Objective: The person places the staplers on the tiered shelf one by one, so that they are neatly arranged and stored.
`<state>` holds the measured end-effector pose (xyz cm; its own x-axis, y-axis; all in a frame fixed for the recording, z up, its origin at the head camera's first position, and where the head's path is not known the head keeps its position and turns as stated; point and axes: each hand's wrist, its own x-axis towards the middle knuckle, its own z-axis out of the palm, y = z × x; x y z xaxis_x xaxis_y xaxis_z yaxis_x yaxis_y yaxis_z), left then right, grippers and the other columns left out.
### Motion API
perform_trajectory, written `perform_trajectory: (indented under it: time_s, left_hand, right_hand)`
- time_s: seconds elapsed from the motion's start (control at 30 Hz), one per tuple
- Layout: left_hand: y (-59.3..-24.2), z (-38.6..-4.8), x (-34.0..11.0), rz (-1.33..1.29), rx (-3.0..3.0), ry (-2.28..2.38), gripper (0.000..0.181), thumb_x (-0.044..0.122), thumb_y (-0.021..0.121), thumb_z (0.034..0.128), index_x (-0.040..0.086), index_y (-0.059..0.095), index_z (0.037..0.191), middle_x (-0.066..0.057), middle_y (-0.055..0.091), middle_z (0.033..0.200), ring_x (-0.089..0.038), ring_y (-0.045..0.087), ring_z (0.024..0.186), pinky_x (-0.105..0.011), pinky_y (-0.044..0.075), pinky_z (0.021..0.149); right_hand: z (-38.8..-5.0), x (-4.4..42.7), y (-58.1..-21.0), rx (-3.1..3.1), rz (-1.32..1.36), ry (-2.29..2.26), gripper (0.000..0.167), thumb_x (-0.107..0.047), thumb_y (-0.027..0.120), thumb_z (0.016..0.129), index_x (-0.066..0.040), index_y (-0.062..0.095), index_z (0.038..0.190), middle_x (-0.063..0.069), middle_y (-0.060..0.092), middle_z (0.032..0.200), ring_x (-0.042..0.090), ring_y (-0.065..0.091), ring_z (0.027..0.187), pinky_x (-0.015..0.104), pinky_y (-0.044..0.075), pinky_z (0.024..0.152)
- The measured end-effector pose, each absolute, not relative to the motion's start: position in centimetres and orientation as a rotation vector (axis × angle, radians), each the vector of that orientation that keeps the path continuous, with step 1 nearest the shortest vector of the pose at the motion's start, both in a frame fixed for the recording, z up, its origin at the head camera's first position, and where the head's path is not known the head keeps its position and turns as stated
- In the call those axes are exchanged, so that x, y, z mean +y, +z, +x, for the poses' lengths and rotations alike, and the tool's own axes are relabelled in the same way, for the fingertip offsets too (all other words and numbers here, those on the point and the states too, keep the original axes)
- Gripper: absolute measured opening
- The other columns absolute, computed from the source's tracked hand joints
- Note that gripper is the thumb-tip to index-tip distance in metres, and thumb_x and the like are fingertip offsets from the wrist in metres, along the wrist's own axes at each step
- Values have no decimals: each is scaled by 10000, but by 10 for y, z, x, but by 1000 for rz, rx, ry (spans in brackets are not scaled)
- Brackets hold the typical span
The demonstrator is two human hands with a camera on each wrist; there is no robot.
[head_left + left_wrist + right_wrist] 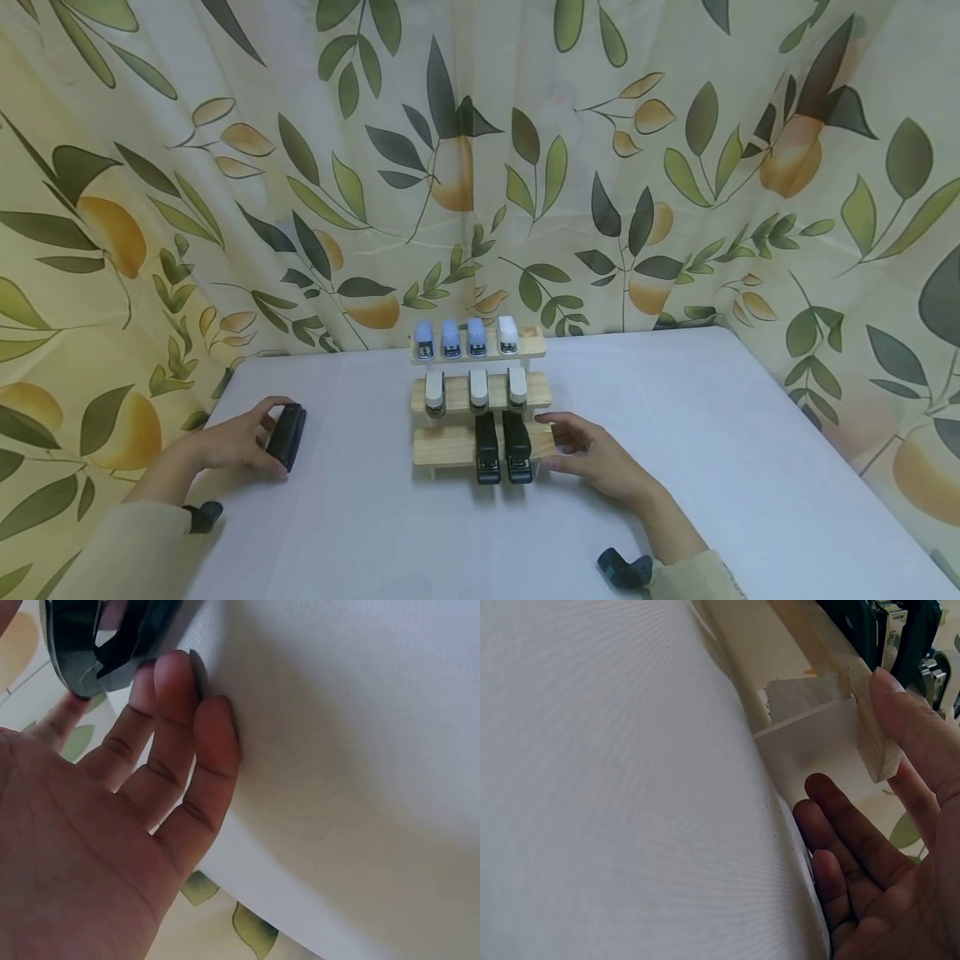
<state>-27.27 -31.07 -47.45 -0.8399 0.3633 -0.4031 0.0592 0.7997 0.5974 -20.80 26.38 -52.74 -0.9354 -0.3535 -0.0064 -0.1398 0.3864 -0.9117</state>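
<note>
At the left of the table, my left hand [236,437] holds a black stapler [287,437] between thumb and index finger. In the left wrist view, part of this stapler [71,645] shows at the top, the other fingers bent below it by the white cloth. A three-step wooden rack [442,450] stands mid-table. My right hand [600,462] grips the right end of its lowest step, thumb on the front, index finger behind. The right wrist view shows the thumb against the wooden board [877,735]. Two black staplers [487,450] sit on that step.
Several blue staplers [450,340] and one white stapler [507,335] line the top step. White staplers [478,390] stand on the middle step. A white cloth [360,533] covers the table, and a leaf-patterned curtain [480,167] hangs behind.
</note>
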Motion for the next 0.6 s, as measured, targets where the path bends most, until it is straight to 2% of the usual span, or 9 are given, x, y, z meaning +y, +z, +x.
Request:
perform_trajectory:
  time_s: [0.2, 0.4, 0.6]
  left_hand:
    - [-472, -267, -308, 280, 2455, 914, 1174, 213, 929, 754, 125, 111, 1592, -331, 397, 1414, -314, 589, 1054, -394, 524, 823]
    - [-469, -264, -304, 282, 2456, 962, 1147, 190, 916, 769, 99, 112, 1582, -306, 456, 1350, -313, 606, 1066, -378, 520, 835]
    - [-470, -262, -302, 303, 2458, 1027, 1142, 174, 917, 763, 88, 123, 1579, -271, 501, 1278, -269, 627, 992, -347, 514, 791]
  right_hand:
    - [-208, 264, -527, 2447, -441, -1579, 625, -297, 833, 880, -227, 569, 1442, 68, 678, 1308, 221, 640, 1156, 256, 509, 953]
    - [-207, 263, -526, 2448, -410, -1573, 625, -300, 838, 875, -238, 573, 1437, 61, 680, 1301, 235, 630, 1163, 260, 508, 958]
    - [-207, 263, -526, 2450, -385, -1562, 624, -307, 838, 875, -253, 572, 1438, 64, 671, 1307, 249, 613, 1175, 277, 503, 966]
